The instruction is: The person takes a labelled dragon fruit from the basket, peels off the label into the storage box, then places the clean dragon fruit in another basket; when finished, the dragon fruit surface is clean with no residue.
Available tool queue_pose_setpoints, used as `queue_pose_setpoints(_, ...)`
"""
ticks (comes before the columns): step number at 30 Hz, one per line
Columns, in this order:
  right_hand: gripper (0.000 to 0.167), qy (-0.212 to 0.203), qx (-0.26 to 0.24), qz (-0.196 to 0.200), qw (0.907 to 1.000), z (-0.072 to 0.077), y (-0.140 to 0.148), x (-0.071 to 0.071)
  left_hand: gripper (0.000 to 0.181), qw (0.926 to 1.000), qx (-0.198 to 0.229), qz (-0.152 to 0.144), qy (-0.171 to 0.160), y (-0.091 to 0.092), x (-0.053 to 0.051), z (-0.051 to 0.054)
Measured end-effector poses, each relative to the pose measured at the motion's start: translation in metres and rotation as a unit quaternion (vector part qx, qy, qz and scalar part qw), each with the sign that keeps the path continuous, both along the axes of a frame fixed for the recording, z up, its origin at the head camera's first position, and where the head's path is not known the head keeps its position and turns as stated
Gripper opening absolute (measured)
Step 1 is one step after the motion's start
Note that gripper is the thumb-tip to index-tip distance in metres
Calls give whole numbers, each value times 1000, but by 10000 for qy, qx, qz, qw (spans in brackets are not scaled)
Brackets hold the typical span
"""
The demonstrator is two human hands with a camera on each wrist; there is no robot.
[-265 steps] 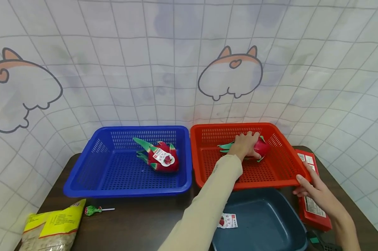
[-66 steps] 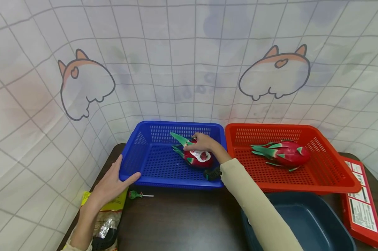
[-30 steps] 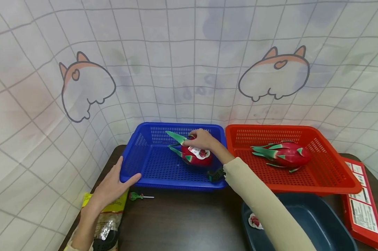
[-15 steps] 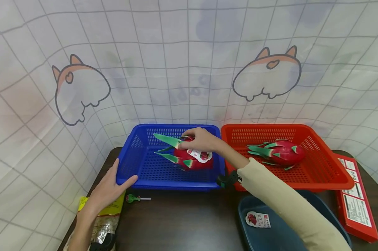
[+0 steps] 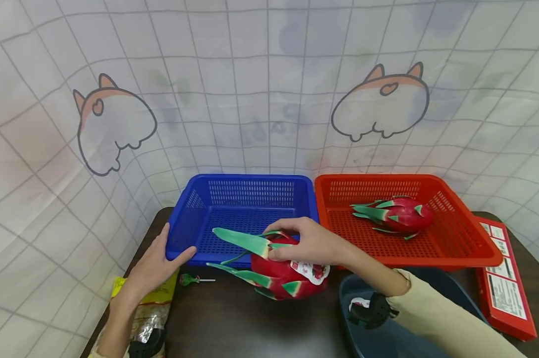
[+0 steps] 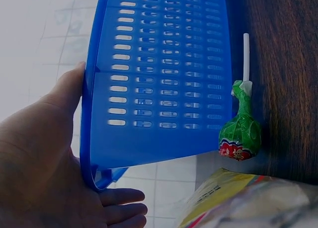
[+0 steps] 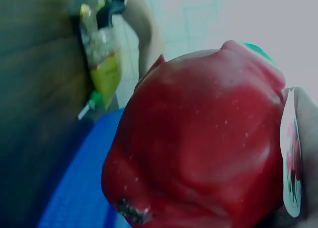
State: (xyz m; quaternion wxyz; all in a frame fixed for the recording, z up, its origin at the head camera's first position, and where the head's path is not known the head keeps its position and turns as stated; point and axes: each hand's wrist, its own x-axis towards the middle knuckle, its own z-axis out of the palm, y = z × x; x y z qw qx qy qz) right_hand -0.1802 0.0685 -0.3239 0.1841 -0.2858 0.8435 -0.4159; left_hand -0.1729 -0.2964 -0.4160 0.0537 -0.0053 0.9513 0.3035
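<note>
In the head view the right hand (image 5: 312,242) grips a red dragon fruit (image 5: 280,278) with green leaves and a white label, in front of the blue basket's near edge. The fruit (image 7: 198,138) fills much of the right wrist view, its label (image 7: 290,153) at the right. At the blue basket's (image 5: 242,259) front left corner rests the left hand (image 5: 155,263), thumb and fingers spread. The left wrist view shows this hand (image 6: 44,163) with its thumb at the rim (image 6: 87,123) and its fingertips beyond the corner.
A red basket (image 5: 408,261) at the right holds another dragon fruit (image 5: 405,216). Nearer are a dark blue tray (image 5: 386,343) with a label and a red box (image 5: 506,293). A green lollipop (image 5: 189,279) and a yellow bag (image 5: 159,297) lie at the left.
The right hand has gripped the dragon fruit and lifted it out of the blue basket, towards the front. From the red basket's side, the left hand has come to the blue basket's corner.
</note>
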Motion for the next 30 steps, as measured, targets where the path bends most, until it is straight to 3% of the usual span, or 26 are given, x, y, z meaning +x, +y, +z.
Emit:
queue_pose_setpoints(8,39,-734,-305,194,9966,-13,15,48,107,10000,37,-1,-70,-1,1,1)
queue_pose_setpoints(14,38,-1100,-737,200,9910,-37,17,75,107,10000,-5,-45,-68,-2,1,2)
queue_pose_setpoints(23,38,-1579,-664,4,9852,-67,11,88,107,10000,0,-51,-5,-3,0,1)
queue_pose_setpoints(30,36,-1805,-154,-368,9828,-82,-3,90,107,10000,-17,-55,-8,-2,0,1)
